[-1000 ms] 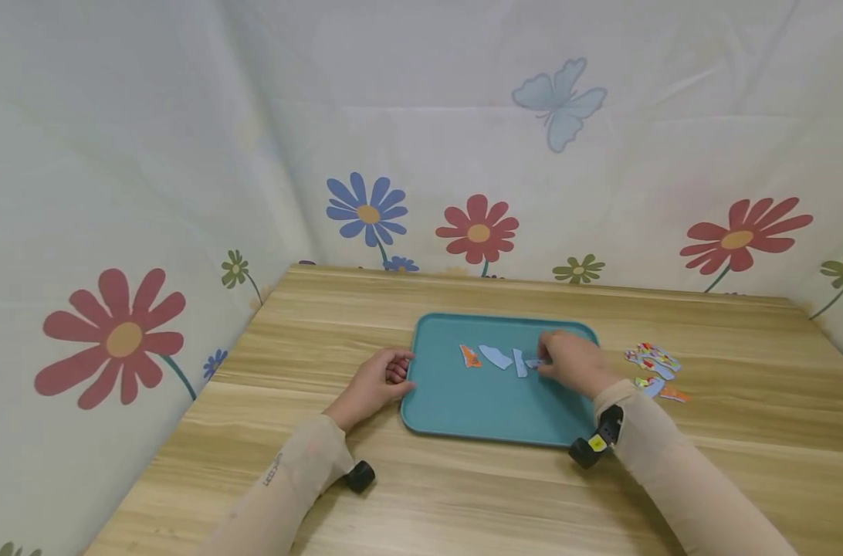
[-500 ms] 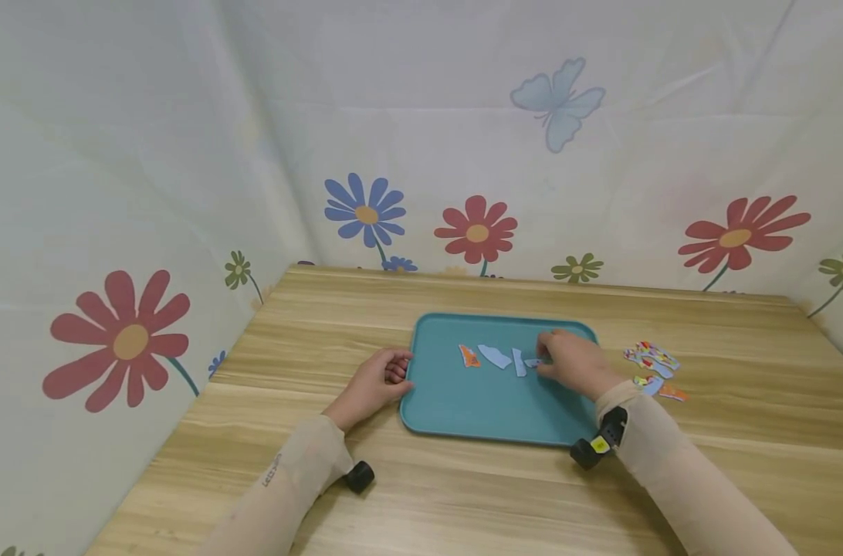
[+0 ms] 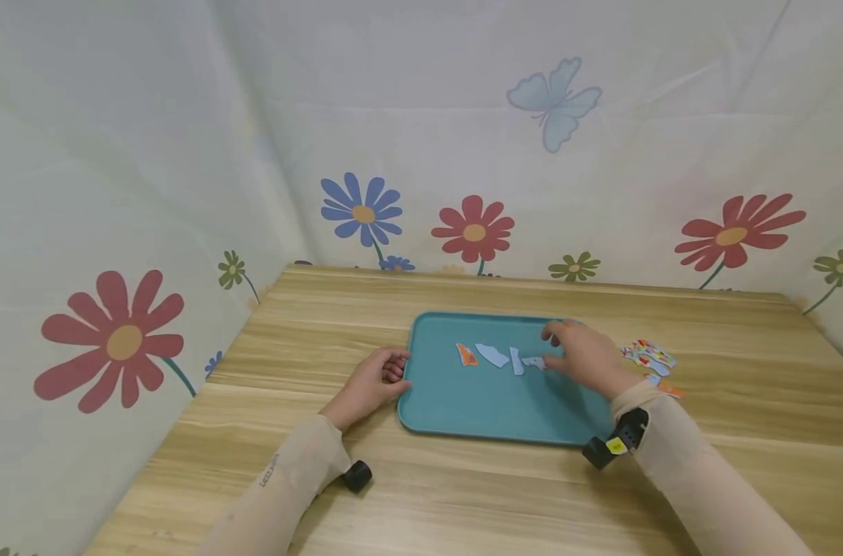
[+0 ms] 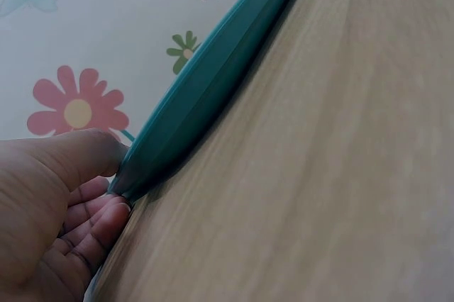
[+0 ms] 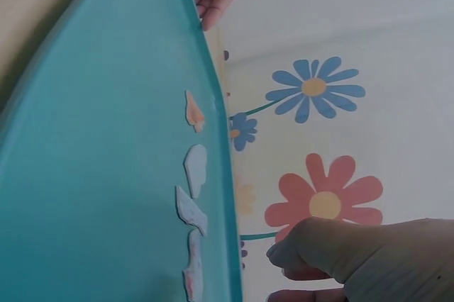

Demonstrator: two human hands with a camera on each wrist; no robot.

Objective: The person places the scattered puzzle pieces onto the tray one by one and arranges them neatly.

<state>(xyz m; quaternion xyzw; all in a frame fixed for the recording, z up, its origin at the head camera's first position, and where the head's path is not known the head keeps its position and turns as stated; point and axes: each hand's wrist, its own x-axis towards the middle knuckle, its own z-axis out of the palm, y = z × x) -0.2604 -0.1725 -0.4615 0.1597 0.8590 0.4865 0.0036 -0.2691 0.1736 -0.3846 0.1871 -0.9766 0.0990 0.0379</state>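
A teal tray (image 3: 477, 409) lies on the wooden table. My left hand (image 3: 373, 384) grips its left rim, thumb at the top edge and fingers curled against the side, as the left wrist view shows. On the tray, four flat irregular cut-out pieces form a row: an orange one (image 3: 466, 354), a wide light-blue one (image 3: 492, 355), a narrow light-blue strip (image 3: 516, 361) and a small pale-blue one with marks (image 3: 533, 362). Above the row's right end hovers my right hand (image 3: 584, 357), thumb and forefinger spread apart with nothing between them.
Right of the tray lies a small pile of multicoloured cut-out pieces (image 3: 649, 355), with an orange piece (image 3: 670, 391) partly behind my right wrist. A white cloth backdrop (image 3: 421, 139) with printed flowers stands behind and left of the table (image 3: 324, 309).
My right hand has let go of the small pale-blue piece, spread its fingers and moved slightly right and up. My left hand stays at the tray's rim.
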